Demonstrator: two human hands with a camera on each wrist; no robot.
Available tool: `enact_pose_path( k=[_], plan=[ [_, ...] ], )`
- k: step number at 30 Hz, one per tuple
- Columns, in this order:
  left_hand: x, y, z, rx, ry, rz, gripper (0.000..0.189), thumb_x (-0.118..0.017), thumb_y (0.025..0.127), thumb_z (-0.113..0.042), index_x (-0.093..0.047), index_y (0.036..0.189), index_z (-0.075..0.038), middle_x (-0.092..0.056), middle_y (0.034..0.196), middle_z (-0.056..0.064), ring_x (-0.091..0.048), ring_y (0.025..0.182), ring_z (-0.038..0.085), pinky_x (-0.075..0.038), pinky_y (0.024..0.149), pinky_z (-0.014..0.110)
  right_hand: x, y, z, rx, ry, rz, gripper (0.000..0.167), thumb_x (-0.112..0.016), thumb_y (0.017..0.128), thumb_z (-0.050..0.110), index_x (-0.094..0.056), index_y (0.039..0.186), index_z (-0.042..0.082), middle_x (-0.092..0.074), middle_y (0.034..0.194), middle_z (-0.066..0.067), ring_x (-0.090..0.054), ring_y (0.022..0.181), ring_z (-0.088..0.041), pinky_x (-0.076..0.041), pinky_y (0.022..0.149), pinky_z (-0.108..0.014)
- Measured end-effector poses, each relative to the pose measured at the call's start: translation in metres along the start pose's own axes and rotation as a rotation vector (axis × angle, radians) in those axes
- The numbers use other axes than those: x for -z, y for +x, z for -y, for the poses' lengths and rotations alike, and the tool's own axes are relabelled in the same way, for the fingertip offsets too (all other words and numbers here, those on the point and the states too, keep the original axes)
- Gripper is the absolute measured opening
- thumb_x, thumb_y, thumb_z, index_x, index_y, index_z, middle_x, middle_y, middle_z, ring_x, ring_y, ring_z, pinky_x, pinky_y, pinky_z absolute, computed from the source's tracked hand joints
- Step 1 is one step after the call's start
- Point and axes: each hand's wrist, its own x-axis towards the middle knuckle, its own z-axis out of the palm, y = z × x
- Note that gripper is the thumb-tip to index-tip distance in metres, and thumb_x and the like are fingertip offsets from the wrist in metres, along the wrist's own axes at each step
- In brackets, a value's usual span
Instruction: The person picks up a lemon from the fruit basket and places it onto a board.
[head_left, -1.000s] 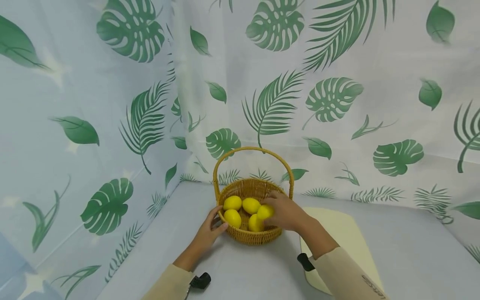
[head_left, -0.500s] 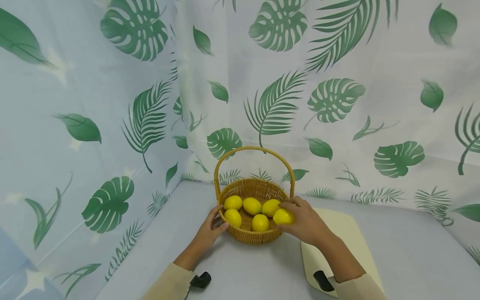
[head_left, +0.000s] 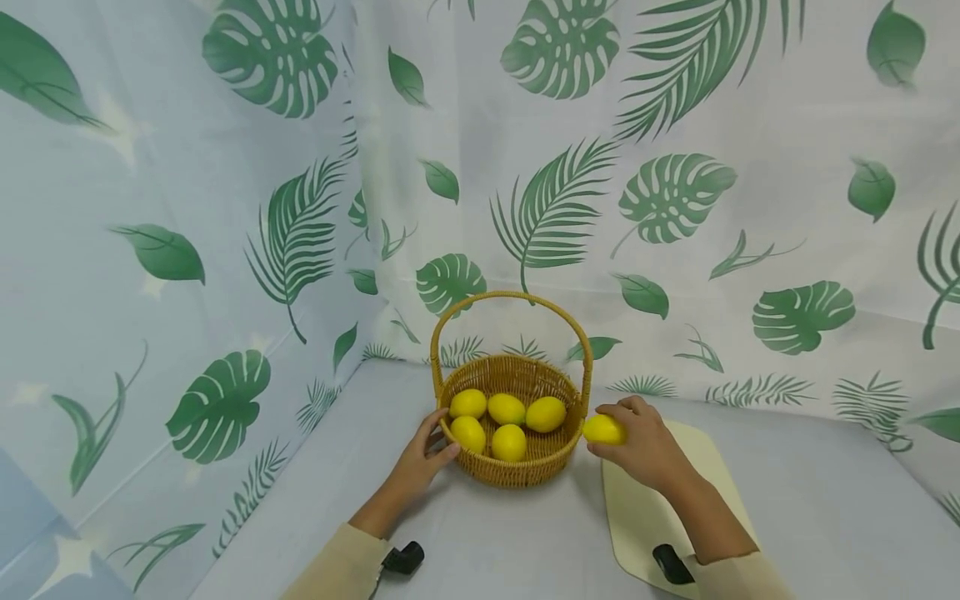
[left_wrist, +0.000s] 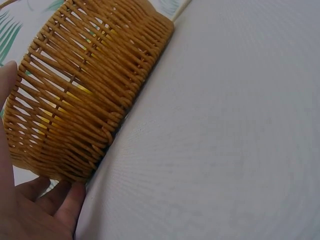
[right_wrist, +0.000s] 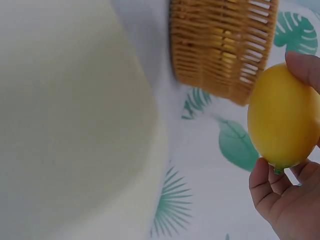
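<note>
Lemon (head_left: 604,429): was in the right hand (head_left: 651,450), at about ten o'clock from the middle of that hand in the head view; its green tip (right_wrist: 278,170) pointed to six o'clock in the right wrist view.
Right hand's grip: narrow, curled round the lemon, with the thumb (right_wrist: 303,68) at one o'clock of the fruit and fingertips (right_wrist: 259,175) close by the green tip, in the right wrist view.
Lemon to basket (head_left: 517,477): outside the rim, at three o'clock of it; whether the two touched could not be told.
Left hand (head_left: 416,462): at eight o'clock of the basket, gripping its side, thumb and fingers apart against the wicker.
Five lemons (head_left: 545,414): lay inside the basket, at ten, eight, six and three o'clock, with one near the centre.
Handle (head_left: 512,295): stood upright, arching over the basket towards twelve o'clock.
Basket's footing: upright on the table (head_left: 480,542).
Board (head_left: 633,517): pale, at four o'clock of the basket, partly hidden by the right forearm (head_left: 708,517).
Sleeves (head_left: 337,562): beige, at seven and five o'clock, each with a black clip (head_left: 404,557) by the cuff.
Cloth (head_left: 555,208): white with green leaves, hung at twelve o'clock.
</note>
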Motion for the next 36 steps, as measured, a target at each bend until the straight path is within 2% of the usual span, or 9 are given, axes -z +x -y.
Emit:
enact_pose_path(
  k=[9,14,22,26,36],
  plan=[
    [0.000,0.001,-0.002,0.012,0.004,0.011,0.072,-0.062,0.097,-0.033,-0.022,0.155,-0.020,-0.021,0.157,0.015,-0.035,0.137,0.036,-0.038,0.105,0.050,-0.011,0.006,-0.035,-0.040,-0.033,0.020,0.063,-0.077,0.080,0.047,-0.062,0.127,0.008,-0.051,0.116,-0.013,-0.047,0.101,-0.032,-0.046,0.078,-0.046],
    [0.000,0.000,-0.004,0.030,-0.008,0.025,0.072,-0.061,0.098,-0.032,-0.020,0.156,-0.021,-0.018,0.158,0.014,-0.032,0.138,0.036,-0.038,0.106,0.050,-0.015,0.007,-0.048,-0.076,-0.020,0.030,0.063,-0.077,0.080,0.046,-0.062,0.127,0.005,-0.051,0.115,-0.016,-0.048,0.100,-0.034,-0.045,0.078,-0.047],
    [0.005,-0.008,-0.034,0.022,0.001,0.056,0.070,-0.060,0.099,-0.022,-0.020,0.155,-0.010,-0.019,0.156,0.021,-0.034,0.136,0.040,-0.040,0.104,0.047,-0.016,0.006,-0.057,-0.101,-0.020,0.057,0.064,-0.077,0.081,0.044,-0.061,0.126,0.001,-0.051,0.114,-0.020,-0.049,0.099,-0.038,-0.045,0.077,-0.050],
    [0.006,-0.010,-0.037,0.021,-0.006,0.058,0.070,-0.060,0.099,-0.022,-0.020,0.155,-0.010,-0.020,0.156,0.021,-0.035,0.136,0.040,-0.040,0.105,0.047,-0.016,0.007,-0.058,-0.102,-0.029,0.071,0.064,-0.076,0.081,0.042,-0.061,0.126,0.000,-0.051,0.113,-0.022,-0.050,0.097,-0.038,-0.045,0.075,-0.049],
    [0.006,-0.011,-0.033,0.012,-0.036,0.062,0.071,-0.060,0.099,-0.024,-0.019,0.156,-0.012,-0.018,0.157,0.020,-0.032,0.137,0.039,-0.039,0.105,0.046,-0.018,0.011,-0.066,-0.109,-0.084,0.090,0.062,-0.074,0.083,0.042,-0.060,0.124,-0.002,-0.051,0.110,-0.025,-0.051,0.095,-0.041,-0.044,0.075,-0.054]
  ],
)
